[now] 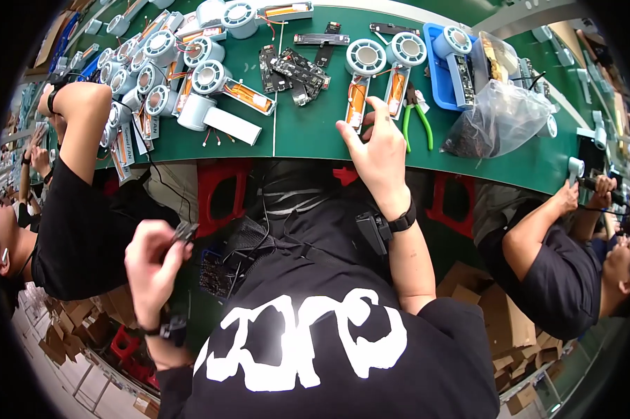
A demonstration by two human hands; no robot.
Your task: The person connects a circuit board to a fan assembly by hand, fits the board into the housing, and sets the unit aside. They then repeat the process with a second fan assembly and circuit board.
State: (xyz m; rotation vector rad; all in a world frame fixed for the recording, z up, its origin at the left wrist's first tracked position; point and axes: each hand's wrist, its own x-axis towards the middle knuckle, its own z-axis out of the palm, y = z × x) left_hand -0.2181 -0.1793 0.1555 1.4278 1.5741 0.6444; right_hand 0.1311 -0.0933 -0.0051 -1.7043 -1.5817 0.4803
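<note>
On the near edge of the green bench, my right hand (384, 155) straddles the lower handle of a pale-blue handheld fan (366, 56), thumb on one side and index finger on the other. That handle lies uncovered, showing an orange battery (357, 98). A second uncovered fan (407, 49) lies just right of it. Off the bench to the lower left, my left hand (153, 262) is closed in a pinch, slightly blurred. Between its thumb and fingers sits a small dark piece (185, 232), whose kind I cannot make out.
Black circuit-board strips (301, 73) lie piled mid-bench. Many fans with wires (160, 49) crowd the left. Green-handled pliers (417, 122), a blue tray (437, 77) and a clear plastic bag (500, 119) are on the right. Co-workers sit on both sides; red stools (220, 185) stand under the bench.
</note>
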